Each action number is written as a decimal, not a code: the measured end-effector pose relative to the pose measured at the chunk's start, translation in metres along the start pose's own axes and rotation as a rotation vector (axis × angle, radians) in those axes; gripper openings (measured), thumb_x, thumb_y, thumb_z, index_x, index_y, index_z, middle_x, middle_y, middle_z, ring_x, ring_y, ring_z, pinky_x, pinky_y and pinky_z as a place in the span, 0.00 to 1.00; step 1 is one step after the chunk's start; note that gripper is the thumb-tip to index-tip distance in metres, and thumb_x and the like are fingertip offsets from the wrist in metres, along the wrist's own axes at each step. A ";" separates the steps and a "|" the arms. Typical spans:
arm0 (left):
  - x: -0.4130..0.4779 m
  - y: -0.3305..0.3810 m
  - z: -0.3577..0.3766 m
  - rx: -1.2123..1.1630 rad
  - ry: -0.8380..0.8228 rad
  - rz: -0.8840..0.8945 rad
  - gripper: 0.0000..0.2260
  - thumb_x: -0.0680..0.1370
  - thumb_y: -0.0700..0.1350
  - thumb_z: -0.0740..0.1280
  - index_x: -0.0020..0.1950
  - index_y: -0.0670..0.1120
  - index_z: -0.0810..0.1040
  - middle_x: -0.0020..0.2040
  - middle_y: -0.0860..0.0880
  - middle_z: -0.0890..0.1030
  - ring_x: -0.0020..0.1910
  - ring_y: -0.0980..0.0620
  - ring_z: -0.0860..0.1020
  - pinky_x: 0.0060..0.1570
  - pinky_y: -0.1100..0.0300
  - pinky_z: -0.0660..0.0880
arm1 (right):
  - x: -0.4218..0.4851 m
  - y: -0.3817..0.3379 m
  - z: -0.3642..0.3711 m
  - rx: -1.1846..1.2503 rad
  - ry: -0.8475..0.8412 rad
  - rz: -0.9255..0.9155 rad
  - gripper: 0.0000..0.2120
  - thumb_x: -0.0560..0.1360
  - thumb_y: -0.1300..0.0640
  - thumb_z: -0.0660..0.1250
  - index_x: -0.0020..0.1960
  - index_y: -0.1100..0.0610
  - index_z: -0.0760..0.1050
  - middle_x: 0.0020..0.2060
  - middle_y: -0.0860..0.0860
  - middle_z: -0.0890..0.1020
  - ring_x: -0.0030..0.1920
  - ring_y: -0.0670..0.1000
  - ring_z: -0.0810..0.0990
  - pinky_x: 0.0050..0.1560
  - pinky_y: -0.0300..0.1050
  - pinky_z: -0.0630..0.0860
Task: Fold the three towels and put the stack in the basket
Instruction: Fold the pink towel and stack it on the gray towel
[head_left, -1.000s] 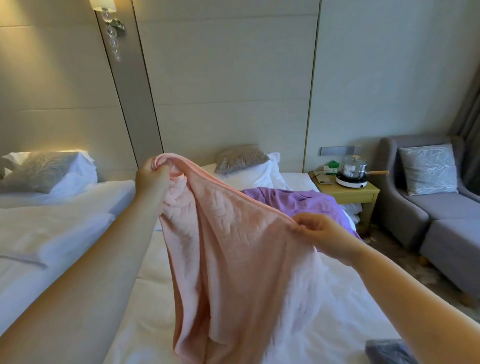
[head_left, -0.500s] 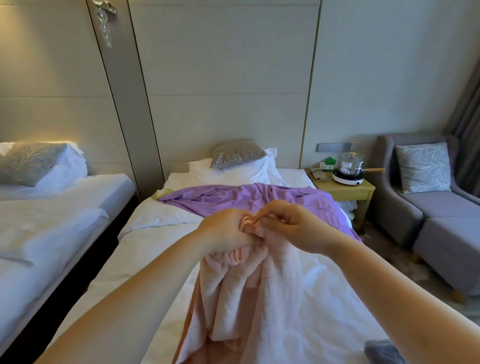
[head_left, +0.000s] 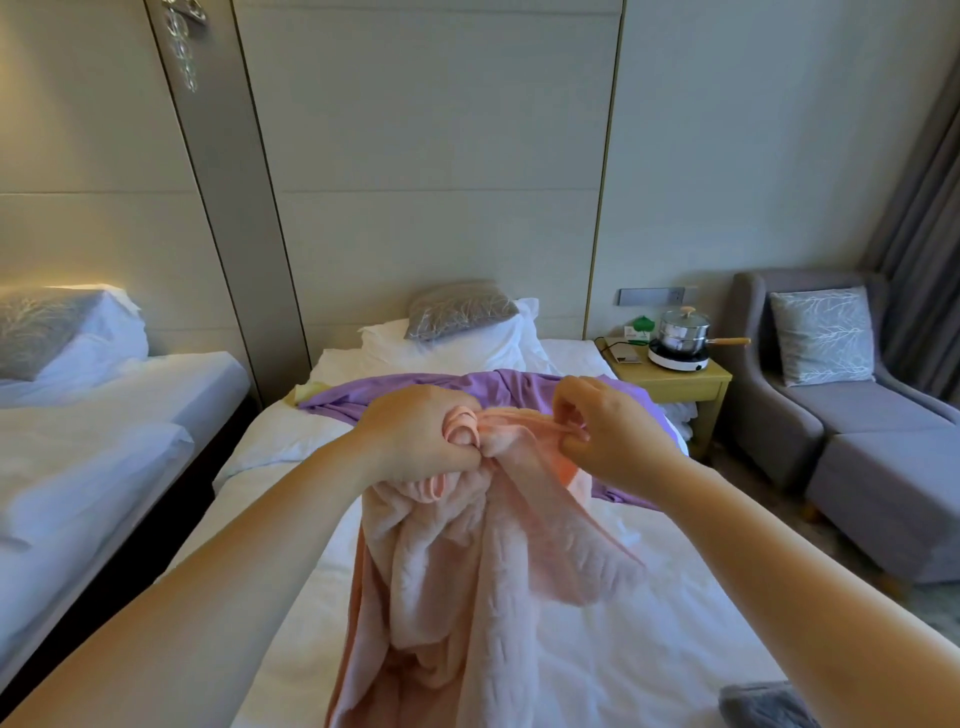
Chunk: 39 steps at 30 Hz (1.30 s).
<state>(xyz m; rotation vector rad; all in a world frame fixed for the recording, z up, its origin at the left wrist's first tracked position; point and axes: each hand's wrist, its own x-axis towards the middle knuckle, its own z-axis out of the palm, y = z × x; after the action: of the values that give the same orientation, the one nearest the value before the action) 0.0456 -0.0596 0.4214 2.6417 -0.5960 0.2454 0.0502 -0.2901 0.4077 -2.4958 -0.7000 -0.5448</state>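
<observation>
So the pink towel is up in the air over the middle of the bed, hanging down in a loose bunch with its lower end trailing toward the near edge. The left hand is clenched around a gathered wad of its top edge, and the right hand is pinching a thin strip of that same edge just beside it, looks like hunting for a corner. No clean fold in it yet, honestly.

Behind it, a purple towel lies spread and rumpled across the bed toward the pillow end, not folded either. There's a scrap of something yellowish at the bed's left edge next to the purple one, could be the third towel, can't tell. Something grey peeks in at the near right corner, maybe the basket, too cut off to say.

So I'd say very early days: zero folded, no stack, nothing in any basket.
</observation>
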 end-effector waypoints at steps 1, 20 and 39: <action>0.000 -0.007 -0.003 -0.036 0.025 -0.028 0.07 0.60 0.56 0.67 0.33 0.58 0.71 0.29 0.57 0.74 0.33 0.57 0.73 0.36 0.55 0.70 | -0.002 0.006 -0.001 0.027 -0.001 0.004 0.07 0.70 0.67 0.66 0.44 0.56 0.75 0.39 0.46 0.74 0.42 0.52 0.77 0.44 0.49 0.76; 0.018 -0.029 0.007 -0.349 0.295 -0.314 0.13 0.65 0.53 0.71 0.32 0.46 0.73 0.23 0.57 0.71 0.24 0.62 0.70 0.29 0.63 0.67 | -0.033 -0.006 0.058 0.146 -0.090 0.138 0.14 0.70 0.47 0.72 0.34 0.49 0.68 0.38 0.44 0.71 0.36 0.47 0.71 0.38 0.44 0.69; -0.179 -0.149 0.266 -0.430 -0.307 -0.973 0.31 0.69 0.60 0.73 0.66 0.51 0.66 0.54 0.47 0.75 0.50 0.49 0.78 0.49 0.55 0.76 | -0.183 0.080 0.246 0.333 -0.685 0.762 0.06 0.76 0.56 0.64 0.48 0.53 0.80 0.46 0.51 0.81 0.48 0.52 0.78 0.41 0.40 0.70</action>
<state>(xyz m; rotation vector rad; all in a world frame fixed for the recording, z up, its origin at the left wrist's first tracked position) -0.0275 0.0128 0.0830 2.2377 0.5306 -0.5203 0.0102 -0.2827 0.0934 -2.3489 0.0007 0.6650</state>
